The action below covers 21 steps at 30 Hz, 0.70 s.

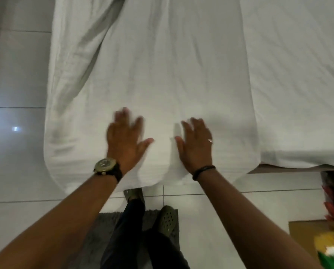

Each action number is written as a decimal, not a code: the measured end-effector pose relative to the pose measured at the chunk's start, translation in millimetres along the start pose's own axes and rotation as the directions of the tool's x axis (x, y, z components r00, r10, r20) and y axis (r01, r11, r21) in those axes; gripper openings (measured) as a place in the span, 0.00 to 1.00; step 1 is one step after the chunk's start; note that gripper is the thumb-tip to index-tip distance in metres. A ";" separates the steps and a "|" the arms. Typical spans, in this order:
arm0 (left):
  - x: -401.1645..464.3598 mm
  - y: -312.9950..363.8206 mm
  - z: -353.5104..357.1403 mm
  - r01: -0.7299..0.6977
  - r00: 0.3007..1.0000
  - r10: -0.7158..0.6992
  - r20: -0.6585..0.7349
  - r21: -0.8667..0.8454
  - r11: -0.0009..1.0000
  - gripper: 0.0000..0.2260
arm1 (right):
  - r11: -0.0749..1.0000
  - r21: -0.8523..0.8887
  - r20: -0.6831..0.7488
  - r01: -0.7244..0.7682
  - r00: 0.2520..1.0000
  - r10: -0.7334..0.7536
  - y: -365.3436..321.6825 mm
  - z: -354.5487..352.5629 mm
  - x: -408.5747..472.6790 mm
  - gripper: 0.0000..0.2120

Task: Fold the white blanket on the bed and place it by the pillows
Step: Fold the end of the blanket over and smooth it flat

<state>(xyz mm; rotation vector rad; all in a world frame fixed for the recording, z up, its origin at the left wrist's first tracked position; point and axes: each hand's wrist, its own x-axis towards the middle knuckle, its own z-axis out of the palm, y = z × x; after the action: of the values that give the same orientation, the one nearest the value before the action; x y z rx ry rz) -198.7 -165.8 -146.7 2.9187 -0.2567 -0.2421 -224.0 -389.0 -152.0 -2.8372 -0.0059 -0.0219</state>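
- Head view: the white blanket (152,74) lies in a long strip on the bed (298,74), its near end hanging over the edge just below the wrists.
- Left hand (125,140) and right hand (196,144) rest flat on it, fingers (191,126) straight and spread, gripping nothing, probably to smooth the strip before another fold.
- Ahead of the fingertips the cloth runs on, creased; no pillows show.

White bedding over pale tiles

The blanket (152,74) and the bed (298,74) sheet are plain white; the floor (13,84) tiles pale grey with dark grout lines; the mat (108,230) grey; the watch (106,166) olive-gold on a black strap; the perforated shoe (167,220) olive green; the box (307,230), blurred, perhaps brown cardboard.
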 end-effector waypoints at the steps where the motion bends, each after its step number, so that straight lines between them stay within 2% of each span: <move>1: 7.7 10.5 2.3 -0.139 0.989 0.137 0.064 0.032 0.990 0.35 | 0.998 -0.032 0.045 0.053 0.998 -0.051 -6.5 8.4 6.1 0.26; 3: 17.6 -1.2 12.1 -0.333 0.939 0.319 0.128 0.111 0.936 0.39 | 0.992 -0.118 0.109 0.042 0.994 -0.029 21.3 19.1 9.0 0.32; 4: 19.3 -19.2 15.9 -0.368 0.927 0.350 0.131 0.149 0.918 0.40 | 0.986 -0.167 0.142 -0.020 0.989 0.044 49.2 17.5 5.1 0.36; 6: 17.0 -62.4 18.6 -0.318 0.948 0.305 0.095 0.197 0.927 0.42 | 0.942 -0.284 0.184 -0.178 0.954 0.235 112.8 0.4 -8.9 0.40; 8: 7.0 -86.0 12.5 -0.226 0.974 0.222 0.040 0.200 0.953 0.44 | 0.875 -0.328 0.232 -0.357 0.867 0.441 161.2 -27.6 -25.5 0.42; 10: -2.5 -83.6 5.5 -0.167 0.986 0.162 0.038 0.188 0.968 0.44 | 0.820 -0.334 0.262 -0.465 0.790 0.555 181.1 -48.2 -38.5 0.46; 11: -6.2 -79.7 4.8 -0.139 0.990 0.130 0.056 0.187 0.973 0.44 | 0.808 -0.341 0.254 -0.481 0.780 0.572 181.5 -50.7 -42.6 0.48; 13: -10.3 -73.2 0.1 -0.078 0.994 0.062 0.088 0.184 0.980 0.44 | 0.827 -0.302 0.187 -0.473 0.822 0.538 163.8 -49.5 -41.2 0.49; 15: -12.3 -66.7 -4.6 -0.055 0.994 0.037 0.099 0.184 0.981 0.44 | 0.887 -0.232 0.181 -0.398 0.879 0.442 127.3 -42.3 -27.3 0.44; 18: -4.1 -56.1 -17.3 -0.132 0.987 0.112 0.111 0.196 0.972 0.45 | 0.967 -0.130 0.175 -0.221 0.954 0.242 58.5 -18.9 6.9 0.38; 21: 28.5 -46.4 -32.9 -0.234 0.972 0.226 0.065 0.189 0.954 0.44 | 0.991 -0.033 0.177 -0.132 0.975 0.135 -2.0 2.3 44.1 0.36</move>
<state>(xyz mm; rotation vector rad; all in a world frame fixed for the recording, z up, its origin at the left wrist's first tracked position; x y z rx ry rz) -157.9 -120.3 -129.0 3.0404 -0.6587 -0.2560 -179.9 -386.3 -152.9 -2.8438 0.1470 0.2633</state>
